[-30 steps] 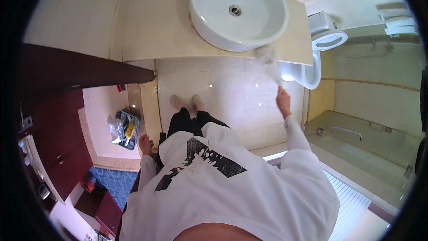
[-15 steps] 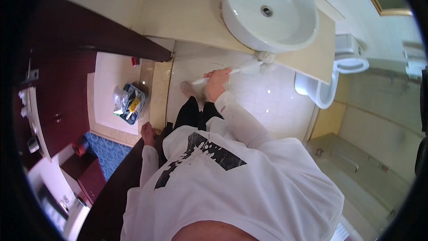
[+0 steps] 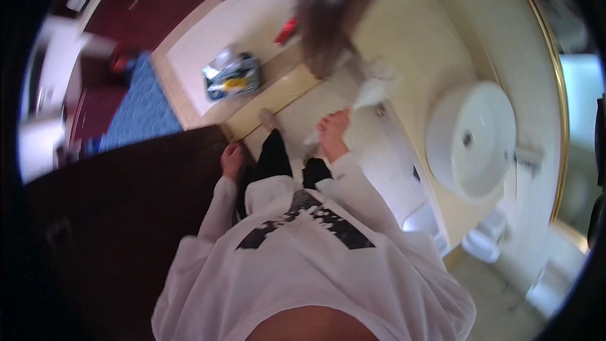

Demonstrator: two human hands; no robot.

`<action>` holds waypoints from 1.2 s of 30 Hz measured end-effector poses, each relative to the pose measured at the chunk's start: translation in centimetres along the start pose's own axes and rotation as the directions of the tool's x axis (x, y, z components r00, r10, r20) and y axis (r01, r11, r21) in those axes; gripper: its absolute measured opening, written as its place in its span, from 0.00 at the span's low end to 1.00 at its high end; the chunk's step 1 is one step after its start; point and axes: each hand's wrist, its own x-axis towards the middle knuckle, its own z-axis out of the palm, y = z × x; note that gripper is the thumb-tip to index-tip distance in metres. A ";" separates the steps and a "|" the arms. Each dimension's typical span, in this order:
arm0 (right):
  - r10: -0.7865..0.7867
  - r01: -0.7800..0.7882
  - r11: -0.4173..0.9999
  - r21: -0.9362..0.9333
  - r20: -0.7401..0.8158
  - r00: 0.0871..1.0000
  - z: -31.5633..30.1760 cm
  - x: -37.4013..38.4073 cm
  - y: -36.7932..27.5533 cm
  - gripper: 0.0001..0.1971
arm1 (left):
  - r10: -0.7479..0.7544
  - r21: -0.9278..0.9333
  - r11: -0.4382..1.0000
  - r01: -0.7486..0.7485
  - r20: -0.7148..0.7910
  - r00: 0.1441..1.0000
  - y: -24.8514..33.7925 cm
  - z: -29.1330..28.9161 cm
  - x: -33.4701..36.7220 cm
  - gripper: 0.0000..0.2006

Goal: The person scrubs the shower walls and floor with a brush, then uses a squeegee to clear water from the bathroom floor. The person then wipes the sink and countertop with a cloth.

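My right hand [image 3: 334, 127] is closed around the handle of a white long-handled brush. The brush's pale head [image 3: 372, 90] points away from me, up and to the right, beside the edge of the beige counter [image 3: 413, 44]. Motion blurs its tip, and my fingers cover most of the handle. My left hand [image 3: 232, 160] hangs low at my left, beside the edge of a dark wooden door [image 3: 132, 196]. Its fingers are curled in, and I cannot see whether anything is inside them.
A round white basin [image 3: 445, 145] stands on the counter at the right. Past the stone threshold [image 3: 278, 102], a basket of cleaning things [image 3: 232, 81] and a red object [image 3: 286, 31] sit on the floor. A dark door frame [image 3: 322, 38] rises ahead; blue carpet [image 3: 136, 110] lies farther left.
My view has turned left toward the doorway, so the basin now appears at the right. The brush has swung from beneath the basin toward the door frame, still in my right hand.
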 end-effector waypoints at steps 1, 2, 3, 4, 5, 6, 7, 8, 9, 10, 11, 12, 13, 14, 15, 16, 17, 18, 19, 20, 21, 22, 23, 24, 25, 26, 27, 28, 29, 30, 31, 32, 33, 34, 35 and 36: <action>0.025 -0.024 0.998 -0.050 0.020 0.999 0.3 -0.1 1.0 0.23 | 0.030 0.107 0.994 -0.020 -0.093 0.995 -0.3 0.4 1.3 0.06; 0.099 -0.094 0.991 -0.097 0.050 0.994 1.2 -0.9 2.8 0.23 | 0.162 0.289 0.951 -0.110 -0.165 0.973 -4.3 -2.9 4.2 0.08; 0.059 -0.050 0.988 -0.149 0.055 0.997 1.2 -0.4 3.2 0.23 | 0.036 0.204 0.979 -0.016 -0.098 0.995 -1.2 0.7 4.1 0.08; 0.080 -0.066 0.973 -0.221 0.054 0.995 1.9 -0.6 4.9 0.22 | -0.010 0.186 0.982 0.028 -0.095 0.995 0.6 1.7 4.2 0.09; 0.098 -0.078 0.951 -0.299 0.052 0.994 2.7 -0.5 6.5 0.21 | -0.002 0.193 0.981 0.017 -0.076 0.997 1.0 2.0 5.0 0.10; 0.104 -0.079 0.926 -0.369 0.049 0.993 3.7 0.1 7.9 0.20 | 0.007 0.202 0.979 0.002 -0.045 0.999 1.4 2.5 6.2 0.10; 0.109 -0.084 0.922 -0.379 0.045 0.993 4.8 1.0 9.3 0.20 | -0.022 0.135 0.991 0.023 -0.010 1.000 1.7 3.2 7.5 0.11; 0.113 -0.089 0.916 -0.391 0.039 0.993 5.8 2.0 10.7 0.19 | -0.024 0.173 0.985 0.018 0.031 0.999 2.0 3.8 8.8 0.11; 0.110 -0.092 0.911 -0.401 0.024 0.994 6.2 3.0 11.8 0.18 | 0.103 0.193 0.975 -0.107 0.029 0.994 2.4 4.6 9.6 0.13; 0.153 -0.118 0.881 -0.458 0.040 0.987 6.6 4.0 12.6 0.18 | -0.039 0.176 0.984 0.026 0.069 0.997 2.8 5.2 10.1 0.15; 0.182 -0.134 0.861 -0.491 0.050 0.982 6.6 5.7 13.6 0.17 | -0.173 0.179 0.973 0.148 0.134 0.976 6.5 6.1 9.8 0.17; 0.222 -0.157 0.835 -0.528 0.061 0.973 7.1 7.2 14.7 0.17 | -0.302 0.186 0.945 0.267 0.189 0.935 9.2 6.2 9.8 0.19; 0.237 -0.177 0.791 -0.585 0.027 0.971 7.9 8.3 16.0 0.17 | -0.363 0.167 0.929 0.329 0.257 0.895 10.2 6.1 10.3 0.23; 0.254 -0.203 0.739 -0.642 -0.014 0.967 8.6 9.2 17.5 0.16 | -0.422 0.147 0.906 0.396 0.322 0.847 10.7 5.6 10.7 0.27; 0.271 -0.229 0.680 -0.697 -0.051 0.961 9.9 9.7 19.0 0.16 | -0.412 0.085 0.905 0.417 0.422 0.808 10.8 4.8 10.9 0.31; 0.324 -0.282 0.600 -0.748 -0.095 0.941 11.0 10.0 20.4 0.16 | -0.385 -0.018 0.909 0.417 0.351 0.853 10.8 4.8 10.6 0.27; 0.369 -0.330 0.517 -0.790 -0.143 0.919 13.3 9.3 21.8 0.16 | -0.347 -0.050 0.922 0.384 0.330 0.878 11.5 4.1 11.0 0.24; 0.413 -0.374 0.433 -0.820 -0.189 0.891 15.0 8.9 23.2 0.16 | -0.308 -0.074 0.936 0.344 0.302 0.902 12.0 3.4 11.4 0.20; 0.479 -0.363 0.363 -0.858 -0.162 0.863 15.1 9.7 24.8 0.17 | -0.304 -0.010 0.950 0.313 0.221 0.927 11.9 2.6 12.3 0.19; 0.533 -0.315 0.255 -0.914 -0.139 0.834 15.7 10.7 26.3 0.18 | -0.296 0.060 0.955 0.290 0.150 0.943 11.6 1.4 13.9 0.17; 0.588 -0.256 0.147 -0.955 -0.124 0.799 16.3 11.6 27.7 0.19 | -0.283 0.133 0.953 0.271 0.080 0.956 11.2 0.4 15.1 0.15; 0.642 -0.187 0.042 -0.981 -0.117 0.758 16.5 12.4 29.0 0.20 | -0.183 0.031 0.982 0.184 -0.034 0.983 10.8 -0.4 16.0 0.14; 0.592 -0.121 0.046 -0.992 -0.071 0.803 19.1 9.7 29.9 0.24 | -0.121 0.031 0.991 0.128 -0.179 0.976 6.6 -1.2 17.9 0.14; 0.573 -0.006 0.010 -1.000 0.001 0.820 19.4 10.2 30.7 0.24 | -0.052 0.052 0.996 0.072 -0.311 0.949 2.7 -2.1 19.9 0.15; 0.553 0.112 -0.026 -0.993 0.079 0.830 19.4 11.5 31.8 0.24 | -0.100 0.061 0.990 0.129 -0.349 0.932 2.9 -3.3 20.9 0.15; 0.534 0.226 -0.061 -0.972 0.159 0.830 19.5 12.9 32.8 0.24 | -0.145 0.070 0.980 0.185 -0.383 0.912 4.8 -4.8 21.6 0.16; 0.516 0.267 -0.144 -0.953 0.158 0.842 20.2 14.1 33.1 0.20 | -0.191 0.072 0.967 0.243 -0.422 0.886 6.1 -5.9 22.6 0.16; 0.501 0.412 -0.176 -0.894 0.279 0.819 19.9 16.5 33.5 0.18 | -0.191 0.043 0.970 0.238 -0.464 0.865 6.1 -6.6 23.7 0.16; 0.494 0.542 -0.211 -0.814 0.390 0.777 19.1 19.2 33.8 0.15 | -0.198 0.013 0.971 0.237 -0.507 0.839 5.7 -7.1 24.7 0.17; 0.490 0.665 -0.237 -0.708 0.505 0.711 18.8 21.6 34.3 0.13 | -0.195 -0.014 0.974 0.224 -0.549 0.813 4.6 -7.8 25.9 0.17; 0.513 0.759 -0.257 -0.598 0.581 0.632 18.5 24.1 34.7 0.13 | -0.126 0.026 0.985 0.173 -0.582 0.804 2.6 -8.2 27.0 0.18; 0.534 0.839 -0.270 -0.473 0.652 0.539 18.5 26.6 35.7 0.12 | -0.096 0.011 0.991 0.131 -0.621 0.778 1.0 -8.6 28.6 0.18; 0.593 0.805 -0.306 -0.508 0.560 0.579 19.8 27.7 36.6 0.11 | -0.073 -0.006 0.996 0.092 -0.661 0.747 -0.6 -8.7 29.7 0.18; 0.630 0.814 -0.345 -0.468 0.527 0.570 20.4 29.1 38.2 0.11 | -0.055 -0.022 0.998 0.055 -0.700 0.712 -2.3 -8.8 30.7 0.18; 0.664 0.856 -0.325 -0.403 0.547 0.510 21.1 30.8 40.2 0.11 | -0.061 -0.086 0.996 0.000 -0.717 0.694 -2.8 -8.8 32.1 0.18; 0.697 0.893 -0.299 -0.338 0.561 0.446 21.5 32.7 42.3 0.11 | -0.094 -0.135 0.991 -0.006 -0.724 0.683 -2.9 -8.8 33.2 0.17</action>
